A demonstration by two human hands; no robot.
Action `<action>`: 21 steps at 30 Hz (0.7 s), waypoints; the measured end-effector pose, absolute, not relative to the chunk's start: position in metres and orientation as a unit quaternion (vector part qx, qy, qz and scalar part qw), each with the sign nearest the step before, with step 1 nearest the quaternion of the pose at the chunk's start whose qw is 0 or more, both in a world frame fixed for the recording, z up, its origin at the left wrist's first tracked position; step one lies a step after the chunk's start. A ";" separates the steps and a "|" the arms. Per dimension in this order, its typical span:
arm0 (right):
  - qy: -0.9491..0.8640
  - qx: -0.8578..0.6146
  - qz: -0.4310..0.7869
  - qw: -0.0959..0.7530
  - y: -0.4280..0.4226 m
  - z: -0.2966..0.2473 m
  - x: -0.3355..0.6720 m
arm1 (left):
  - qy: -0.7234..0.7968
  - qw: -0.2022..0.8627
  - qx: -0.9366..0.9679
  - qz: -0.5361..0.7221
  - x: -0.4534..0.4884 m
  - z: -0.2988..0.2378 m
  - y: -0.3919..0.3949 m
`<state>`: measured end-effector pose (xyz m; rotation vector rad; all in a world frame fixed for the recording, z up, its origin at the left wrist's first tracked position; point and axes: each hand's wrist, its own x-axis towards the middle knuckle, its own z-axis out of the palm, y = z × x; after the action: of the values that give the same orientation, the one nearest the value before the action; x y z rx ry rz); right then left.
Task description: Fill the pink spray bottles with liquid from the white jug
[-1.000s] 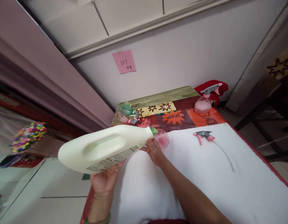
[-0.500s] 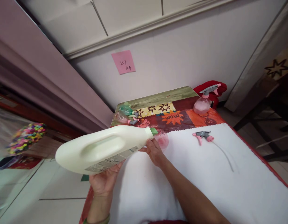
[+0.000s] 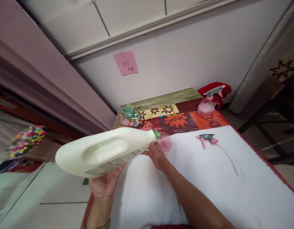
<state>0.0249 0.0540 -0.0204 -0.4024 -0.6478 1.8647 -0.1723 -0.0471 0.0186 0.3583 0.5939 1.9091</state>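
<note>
A large pale-green jug (image 3: 101,149) lies tilted on its side in the air, its neck pointing right. My left hand (image 3: 105,184) holds it from below near the base, palm up. At the neck, the fingers of my right hand (image 3: 158,156) grip the jug just below its green spout (image 3: 157,134). The spout is over a round pink spray bottle body (image 3: 165,142) without its head, standing on the table. Whether liquid is flowing I cannot make out. To the right lies a grey-and-pink spray head (image 3: 207,139) with its thin dip tube.
A pink spray bottle (image 3: 206,106) with its head on stands at the table's back right. Green (image 3: 128,110) and pink (image 3: 124,119) spray bottles lie at the back left. The white table (image 3: 208,187) meets a wall bearing a pink note (image 3: 126,63).
The rear of the jug and my left hand have shifted very slightly left. My right hand and the spray bottles look the same.
</note>
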 end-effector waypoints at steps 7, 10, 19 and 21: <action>-0.263 -0.171 0.785 0.535 0.054 -0.020 0.025 | 0.266 0.532 0.147 0.790 -0.170 0.026 -0.045; -0.257 -0.176 0.784 0.537 0.054 -0.020 0.025 | 0.258 0.536 0.146 0.791 -0.172 0.026 -0.045; -0.264 -0.172 0.783 0.537 0.055 -0.021 0.024 | 0.231 0.533 0.153 0.800 -0.165 0.024 -0.045; -0.263 -0.172 0.783 0.537 0.055 -0.020 0.024 | 0.234 0.525 0.152 0.804 -0.164 0.023 -0.046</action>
<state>0.0244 0.0546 -0.0204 -0.4089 -0.6258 1.8630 -0.1641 -0.0456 0.0234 0.3628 0.5595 1.9240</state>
